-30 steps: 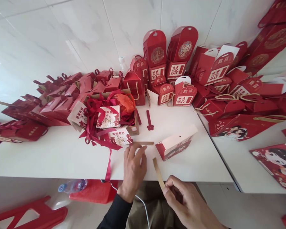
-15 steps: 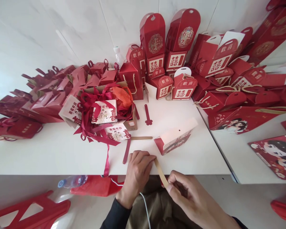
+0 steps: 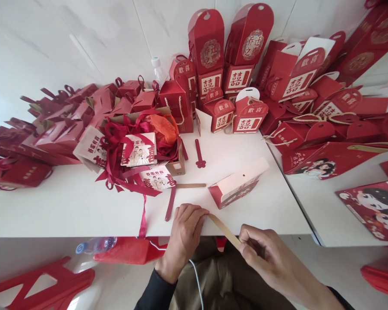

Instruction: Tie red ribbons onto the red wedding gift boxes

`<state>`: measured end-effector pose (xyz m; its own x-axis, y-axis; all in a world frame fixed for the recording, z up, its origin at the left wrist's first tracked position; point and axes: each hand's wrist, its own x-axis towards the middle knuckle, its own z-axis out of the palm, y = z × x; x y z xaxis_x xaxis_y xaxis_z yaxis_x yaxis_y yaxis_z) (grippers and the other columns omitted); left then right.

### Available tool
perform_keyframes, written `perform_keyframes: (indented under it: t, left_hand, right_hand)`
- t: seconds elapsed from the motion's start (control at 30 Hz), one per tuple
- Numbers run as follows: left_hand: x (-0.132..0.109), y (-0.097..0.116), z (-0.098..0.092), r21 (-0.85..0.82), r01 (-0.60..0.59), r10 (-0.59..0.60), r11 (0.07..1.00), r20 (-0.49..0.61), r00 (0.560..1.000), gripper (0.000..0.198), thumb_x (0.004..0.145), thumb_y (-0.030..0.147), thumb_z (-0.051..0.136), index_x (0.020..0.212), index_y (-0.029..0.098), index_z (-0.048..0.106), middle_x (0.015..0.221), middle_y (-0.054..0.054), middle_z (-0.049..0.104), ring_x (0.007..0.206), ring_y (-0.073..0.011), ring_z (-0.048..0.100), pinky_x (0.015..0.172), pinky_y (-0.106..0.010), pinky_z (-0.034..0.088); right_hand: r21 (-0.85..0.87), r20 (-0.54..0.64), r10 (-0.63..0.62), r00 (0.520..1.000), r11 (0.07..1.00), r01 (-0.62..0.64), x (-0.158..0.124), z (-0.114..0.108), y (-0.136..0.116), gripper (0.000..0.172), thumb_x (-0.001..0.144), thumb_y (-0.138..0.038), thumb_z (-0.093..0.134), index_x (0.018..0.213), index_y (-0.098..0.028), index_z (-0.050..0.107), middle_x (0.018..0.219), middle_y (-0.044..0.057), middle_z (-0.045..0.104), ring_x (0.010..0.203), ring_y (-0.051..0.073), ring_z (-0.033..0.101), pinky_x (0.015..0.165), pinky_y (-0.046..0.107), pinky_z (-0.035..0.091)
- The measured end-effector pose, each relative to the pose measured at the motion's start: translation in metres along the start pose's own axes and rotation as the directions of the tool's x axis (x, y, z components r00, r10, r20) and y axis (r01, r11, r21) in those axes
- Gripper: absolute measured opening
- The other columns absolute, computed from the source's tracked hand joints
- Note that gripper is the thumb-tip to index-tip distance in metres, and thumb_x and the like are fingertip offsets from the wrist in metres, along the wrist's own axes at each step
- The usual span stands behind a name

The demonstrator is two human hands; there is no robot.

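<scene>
Pale tiled wall (image 3: pixel 93 47), white table (image 3: pixel 268 215)

The right hand (image 3: pixel 265 255) covers the tan strip's (image 3: pixel 225 231) near end.

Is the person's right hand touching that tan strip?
Touching. The head view shows the right hand pinching the near end of the tan strip.

Left hand (image 3: pixel 185 226), six o'clock, and right hand (image 3: pixel 267 254), five, gripping tan strip (image 3: pixel 225 231); red box (image 3: pixel 236 191) at four, ribbon-filled carton (image 3: pixel 175 168) at nine
</scene>
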<state>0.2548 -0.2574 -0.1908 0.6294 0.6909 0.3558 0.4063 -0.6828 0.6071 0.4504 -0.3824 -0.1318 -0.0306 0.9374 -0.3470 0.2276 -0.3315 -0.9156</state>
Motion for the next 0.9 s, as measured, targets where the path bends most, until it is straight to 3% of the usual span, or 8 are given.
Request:
perform_keyframes:
  t: [0.2,0.37,0.47,0.57,0.73,0.9]
  left_hand:
    - [-0.003,0.012,-0.008,-0.114,0.088,-0.088,0.99,0.004,0.996,0.017,0.1,0.012,0.056,0.103,0.023,0.069,0.095,-0.001,0.073,0.093,-0.0163,0.064,0.081,-0.028,0.053]
    - [-0.004,0.034,-0.014,-0.254,0.211,-0.222,0.944,-0.018,0.975,0.015,0.099,0.016,0.059,0.1,0.027,0.07,0.092,0.002,0.073,0.091,-0.0145,0.065,0.078,-0.025,0.053]
    - [-0.003,0.048,-0.014,-0.317,0.221,-0.238,0.922,-0.016,0.971,0.014,0.098,0.017,0.061,0.102,0.028,0.07,0.093,0.002,0.073,0.091,-0.0135,0.065,0.078,-0.024,0.053]
    - [-0.003,0.06,-0.013,-0.351,0.216,-0.229,0.911,0.005,0.973,0.014,0.097,0.017,0.063,0.103,0.028,0.07,0.093,0.003,0.072,0.09,-0.0122,0.065,0.078,-0.022,0.052]
    - [-0.003,0.065,-0.012,-0.341,0.163,-0.163,0.926,0.027,0.986,0.019,0.095,0.012,0.064,0.106,0.028,0.068,0.096,0.003,0.072,0.093,-0.0118,0.063,0.08,-0.021,0.052]
    - [-0.004,0.065,-0.01,-0.302,0.127,-0.116,0.945,0.055,0.992,0.021,0.095,0.012,0.063,0.109,0.029,0.065,0.097,0.003,0.07,0.094,-0.0124,0.062,0.081,-0.022,0.052]
  right_hand:
    - [0.166,-0.073,0.098,0.993,0.982,-0.085,-0.003,-0.013,0.016,0.042,0.101,-0.051,0.051,0.071,-0.024,0.038,0.057,-0.008,0.031,0.053,0.013,0.027,0.053,0.028,0.023]
    - [0.509,-0.174,0.137,0.975,0.86,-0.03,-0.001,-0.006,0.028,0.054,0.103,-0.069,0.035,0.083,-0.024,0.058,0.062,-0.002,0.053,0.052,0.014,0.044,0.053,0.029,0.036]
    - [0.45,-0.198,0.111,0.974,0.893,-0.01,0.001,0.008,0.03,0.041,0.101,-0.064,0.051,0.113,-0.027,0.06,0.079,0.0,0.064,0.065,0.017,0.056,0.062,0.029,0.046]
    - [0.367,-0.202,0.062,0.977,0.93,0.017,-0.001,0.02,0.02,0.044,0.096,-0.056,0.067,0.13,-0.032,0.053,0.101,0.002,0.067,0.089,0.02,0.063,0.081,0.031,0.052]
    - [0.316,-0.327,0.093,0.94,0.949,0.016,-0.004,0.024,-0.003,0.033,0.091,-0.056,0.072,0.106,-0.03,0.061,0.091,-0.002,0.065,0.084,0.018,0.061,0.074,0.026,0.049]
    - [0.358,-0.336,0.077,0.939,0.932,0.051,-0.001,0.022,0.002,0.025,0.096,-0.05,0.067,0.099,-0.026,0.065,0.089,0.0,0.066,0.078,0.016,0.061,0.071,0.024,0.051]
